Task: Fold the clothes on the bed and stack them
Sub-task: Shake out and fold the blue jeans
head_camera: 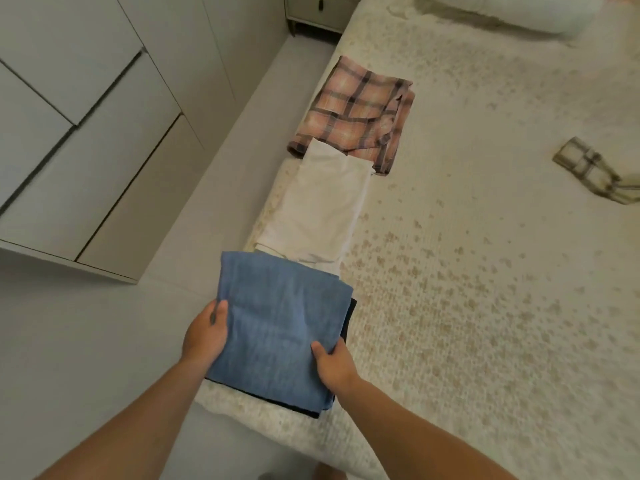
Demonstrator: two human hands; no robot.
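The folded blue denim-like garment (280,323), pinched at both side edges by our left hand (205,336) and right hand (335,367), should be lowered level onto the dark folded garment (349,318), edges squared.

A plain blue folded cloth (280,327) lies nearest over a black garment (348,323), then a white one (318,213), a pink-and-dark plaid one (356,109) farther, an olive checked piece (588,168) far right, on a cream speckled bed (485,271).

matt blue denim cloth (277,323), textured quilted bedspread (485,271)
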